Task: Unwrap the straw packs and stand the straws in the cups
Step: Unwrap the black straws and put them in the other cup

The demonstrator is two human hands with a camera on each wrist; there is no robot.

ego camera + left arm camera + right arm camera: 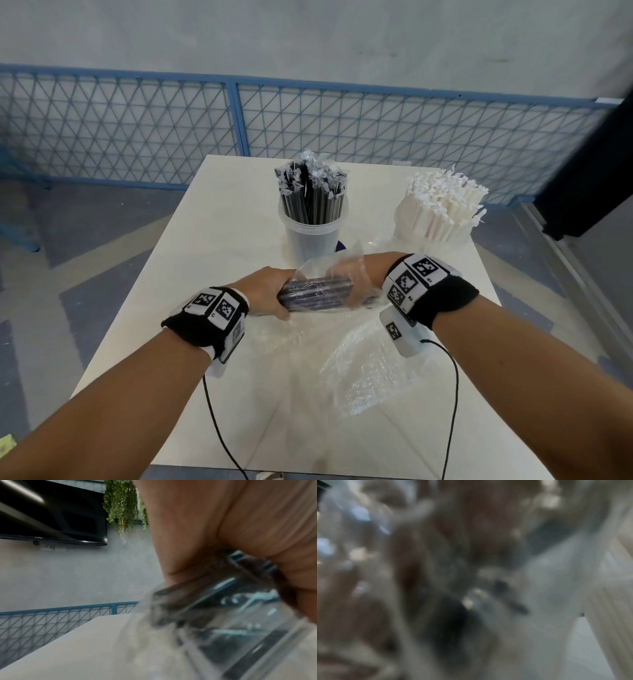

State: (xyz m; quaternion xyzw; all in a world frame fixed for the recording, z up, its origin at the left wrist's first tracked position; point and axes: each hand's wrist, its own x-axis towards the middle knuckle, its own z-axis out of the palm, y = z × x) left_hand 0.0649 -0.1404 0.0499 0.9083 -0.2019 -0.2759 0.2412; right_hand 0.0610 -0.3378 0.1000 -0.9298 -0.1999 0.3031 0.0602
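My left hand (270,293) grips the left end of a pack of black straws (318,293) still in its clear wrapper (329,267), held level just above the table (191,260). My right hand (347,279) is wrapped in the loose clear film at the pack's right end, fingers curled on it. In the left wrist view the palm (240,527) closes over the pack (231,608). The right wrist view is a blur. Behind the hands, a clear cup (313,240) holds black straws (310,192). A second cup (428,234) at the back right is full of white straws (442,202).
An empty clear wrapper (370,370) lies crumpled on the table near my right forearm, and more film (274,339) lies under my left wrist. A blue mesh fence (236,116) runs behind the table. Two black cables (219,428) hang from the wrist cameras.
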